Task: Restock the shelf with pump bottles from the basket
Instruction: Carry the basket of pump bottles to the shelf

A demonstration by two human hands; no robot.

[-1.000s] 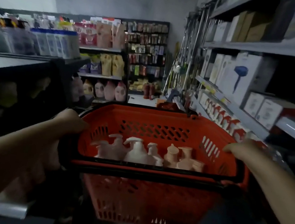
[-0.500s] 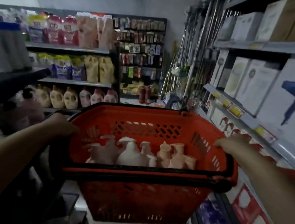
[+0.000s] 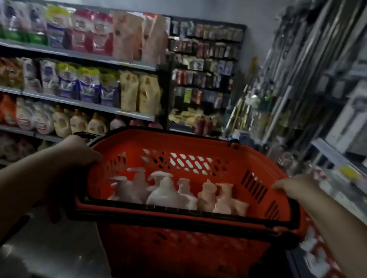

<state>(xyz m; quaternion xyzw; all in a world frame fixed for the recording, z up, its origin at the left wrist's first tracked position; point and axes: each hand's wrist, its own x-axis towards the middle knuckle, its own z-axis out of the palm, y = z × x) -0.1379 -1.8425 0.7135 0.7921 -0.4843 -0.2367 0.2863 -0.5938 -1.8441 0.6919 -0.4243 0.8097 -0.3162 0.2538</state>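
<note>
I carry a red plastic basket with a black rim in front of me, above the floor. My left hand grips its left rim and my right hand grips its right rim. Inside stand several pump bottles, white and pale pink ones on the left, peach ones on the right. Only their upper halves show above the near rim.
Stocked shelves with refill pouches and detergent jugs fill the left and far side of the aisle. A shelf unit with boxed goods and yellow price tags runs along the right. Mop and broom handles hang at the far right.
The view has swung left and moved down the aisle: the far shelves are closer and larger, the dark left shelf has left the view. Both hands keep their hold on the basket.
</note>
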